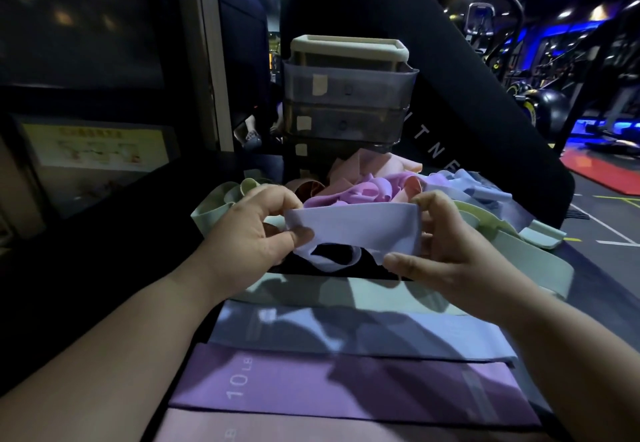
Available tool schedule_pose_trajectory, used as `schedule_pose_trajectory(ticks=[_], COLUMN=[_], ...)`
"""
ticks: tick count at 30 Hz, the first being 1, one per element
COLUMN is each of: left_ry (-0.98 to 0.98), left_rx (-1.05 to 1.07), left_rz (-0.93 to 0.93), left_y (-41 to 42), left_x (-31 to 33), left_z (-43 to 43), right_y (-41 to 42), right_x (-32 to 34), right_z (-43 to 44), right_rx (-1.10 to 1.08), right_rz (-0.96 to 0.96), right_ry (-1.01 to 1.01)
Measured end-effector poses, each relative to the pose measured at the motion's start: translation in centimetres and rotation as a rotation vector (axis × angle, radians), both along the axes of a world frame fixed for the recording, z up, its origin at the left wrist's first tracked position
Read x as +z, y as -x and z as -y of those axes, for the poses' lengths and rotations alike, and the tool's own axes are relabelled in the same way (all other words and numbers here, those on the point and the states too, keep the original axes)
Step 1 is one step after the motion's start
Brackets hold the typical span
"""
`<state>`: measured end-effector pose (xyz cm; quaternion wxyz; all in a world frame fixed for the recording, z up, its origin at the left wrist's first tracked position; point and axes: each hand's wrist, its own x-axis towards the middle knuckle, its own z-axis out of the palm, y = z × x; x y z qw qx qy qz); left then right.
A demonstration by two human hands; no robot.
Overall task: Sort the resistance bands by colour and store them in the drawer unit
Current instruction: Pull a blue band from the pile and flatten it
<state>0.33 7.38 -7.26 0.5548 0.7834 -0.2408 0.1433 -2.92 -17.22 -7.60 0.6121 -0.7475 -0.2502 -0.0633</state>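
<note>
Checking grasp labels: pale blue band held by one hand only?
No, the left hand and right hand each pinch an end of the pale blue band.

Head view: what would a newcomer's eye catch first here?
The left hand and right hand pinch a pale blue band at the centre. Behind it lies a mixed pile of bands before the drawer unit. Nearer the camera, flat bands lie in rows by colour.

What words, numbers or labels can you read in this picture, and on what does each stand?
"10 LB": on the flat purple band.
"LB": on the pink band at the bottom edge; number cut off.
"TNE": white letters on the black panel, part of a longer word.
Print on the yellow poster: too blurred to read.
Tags on the drawer unit: nothing legible.
</note>
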Motion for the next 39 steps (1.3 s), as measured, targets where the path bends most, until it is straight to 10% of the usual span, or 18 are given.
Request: schedule_pose_trajectory(ticks=[17,27,32,39], left_ry=[-0.099,-0.477,-0.387,0.281], left_rx=[-0.091,0.054,0.217,0.031], left_rz=[-0.019,-0.051,-0.055,-0.347], left_y=[-0.5,-0.2,-0.6,-1.0], left_x=[-0.8,-0.5,-0.3,0.2], left_z=[-0.1,-0.7,-1.2,-0.8], right_y=[-0.4,-0.9,-0.5,-0.7], right_x=[0.9,1.3,2.2,2.6], right_z=[0.3,1.3,1.9,2.7], right_rx=[-0.216,-0.359,-0.273,-0.202], right_rz=[0.025,-0.005,-0.045,-0.055], right_ry=[-0.19,-0.374,-0.554,-0.668])
